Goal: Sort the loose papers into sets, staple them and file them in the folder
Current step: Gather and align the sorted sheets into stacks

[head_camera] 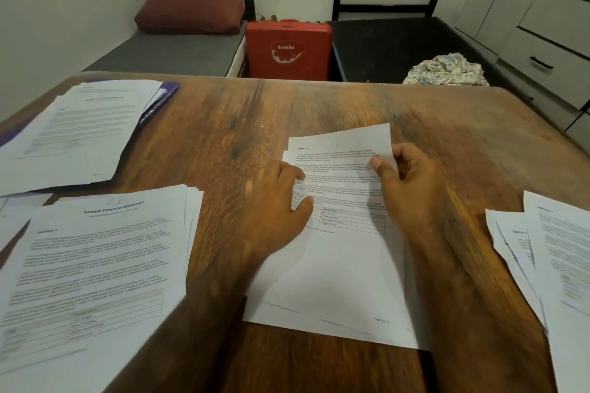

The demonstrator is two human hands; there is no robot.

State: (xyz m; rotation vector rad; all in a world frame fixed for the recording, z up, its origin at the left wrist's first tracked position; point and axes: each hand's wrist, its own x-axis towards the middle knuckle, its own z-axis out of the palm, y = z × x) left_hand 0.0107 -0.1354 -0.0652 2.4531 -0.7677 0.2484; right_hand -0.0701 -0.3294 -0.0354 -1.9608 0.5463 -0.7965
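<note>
The right hand (412, 182) is pinching the top sheet (338, 140) between thumb and curled fingers. The left hand (274, 198) is touching the stack (335, 281) beneath with bent fingertips, grip unclear. The thumb is probably risking dragging 2 sheets together.

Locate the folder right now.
In the head view, the folder lies at the far left of the table, mostly covered by a paper stack, with only its purple edge showing.

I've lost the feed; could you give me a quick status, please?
Right hand pinching centre sheets, top right. Left hand resting on them. Folder far left, under papers. Nothing in the way.
</note>
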